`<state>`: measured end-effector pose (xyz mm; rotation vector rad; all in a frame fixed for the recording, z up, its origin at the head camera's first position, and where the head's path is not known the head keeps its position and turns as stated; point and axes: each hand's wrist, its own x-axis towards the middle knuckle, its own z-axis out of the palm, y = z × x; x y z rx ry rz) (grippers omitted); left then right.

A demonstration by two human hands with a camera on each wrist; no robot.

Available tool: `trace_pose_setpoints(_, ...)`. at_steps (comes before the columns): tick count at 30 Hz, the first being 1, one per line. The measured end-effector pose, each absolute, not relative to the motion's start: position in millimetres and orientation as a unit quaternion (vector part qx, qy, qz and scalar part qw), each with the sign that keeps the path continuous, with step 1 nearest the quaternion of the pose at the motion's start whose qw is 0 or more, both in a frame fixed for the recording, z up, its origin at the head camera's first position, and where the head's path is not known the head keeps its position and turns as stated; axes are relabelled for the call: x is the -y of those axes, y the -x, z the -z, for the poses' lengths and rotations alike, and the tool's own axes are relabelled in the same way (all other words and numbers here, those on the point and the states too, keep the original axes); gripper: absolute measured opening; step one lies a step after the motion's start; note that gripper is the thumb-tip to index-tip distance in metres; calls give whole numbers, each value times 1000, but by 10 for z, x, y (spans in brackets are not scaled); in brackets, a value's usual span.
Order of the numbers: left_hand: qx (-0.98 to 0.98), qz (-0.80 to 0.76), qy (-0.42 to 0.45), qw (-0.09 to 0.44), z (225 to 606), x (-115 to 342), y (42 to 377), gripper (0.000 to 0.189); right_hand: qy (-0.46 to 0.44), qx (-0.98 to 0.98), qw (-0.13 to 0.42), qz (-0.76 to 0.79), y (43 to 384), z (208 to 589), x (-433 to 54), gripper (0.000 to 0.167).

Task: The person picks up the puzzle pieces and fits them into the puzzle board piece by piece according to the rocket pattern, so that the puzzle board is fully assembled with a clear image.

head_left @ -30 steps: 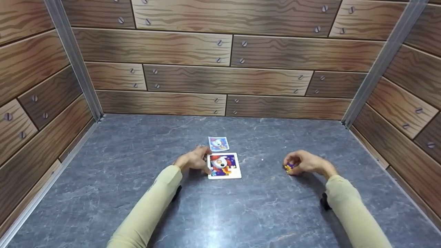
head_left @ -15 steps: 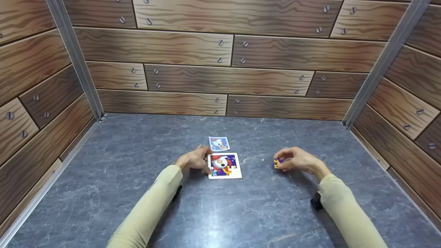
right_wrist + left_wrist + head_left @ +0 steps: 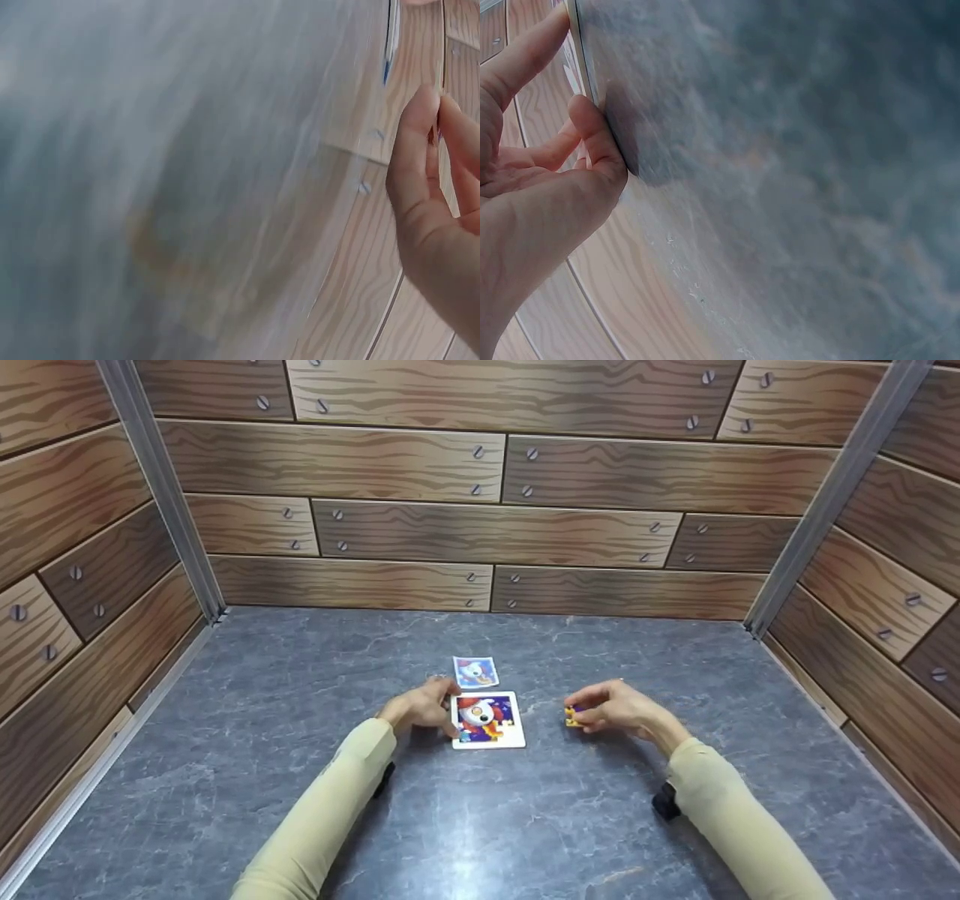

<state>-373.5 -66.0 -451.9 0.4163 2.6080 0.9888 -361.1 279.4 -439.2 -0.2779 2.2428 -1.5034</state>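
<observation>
In the head view, a white-framed jigsaw puzzle board (image 3: 512,739) lies mid-table, its picture a white character in red against purple, with a bare white area at lower right. My left hand (image 3: 424,707) holds the board by its left side, thumb near the close corner and a finger near the far one. To the right of the board, my right hand (image 3: 619,711) pinches a yellow and purple puzzle piece (image 3: 572,716) between thumb and fingers. The right wrist view shows those fingertips together, with the piece nearly edge-on and mostly hidden.
A small picture card (image 3: 476,672) with the same character lies just beyond the board. The grey marbled table (image 3: 465,825) is bounded by wood-patterned walls (image 3: 420,536) at the back and both sides.
My right hand has moved left toward the board, carrying the puzzle piece. My left hand and the board stay in place.
</observation>
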Motion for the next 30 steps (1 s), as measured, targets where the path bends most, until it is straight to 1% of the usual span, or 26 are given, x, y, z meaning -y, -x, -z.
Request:
trace_pose_setpoints(5, -911, -352, -142, 163, 4513, 669, 3734, 62, 124, -840, 197, 491, 3618, 4389, -2661, 38)
trace_pose_setpoints(9, -911, -353, -135, 167, 4506, 675, 3728, 63, 155, -848, 196, 468, 3617, 4387, -2567, 34)
trace_pose_setpoints(14, -912, -347, -141, 170, 4508, 676, 3731, 63, 182, -838, 205, 471, 3617, 4390, -2442, 36)
trace_pose_setpoints(18, -913, -345, -138, 170, 4504, 674, 3729, 63, 186, -836, 205, 474, 3625, 4386, -2345, 40)
trace_pose_setpoints(23, -909, -355, -132, 173, 4495, 665, 3723, 63, 182, -841, 208, 465, 3626, 4384, -2234, 35)
trace_pose_setpoints(30, -913, -344, -135, 172, 4498, 670, 3725, 61, 169, -837, 225, 470, 3614, 4410, -2072, 34)
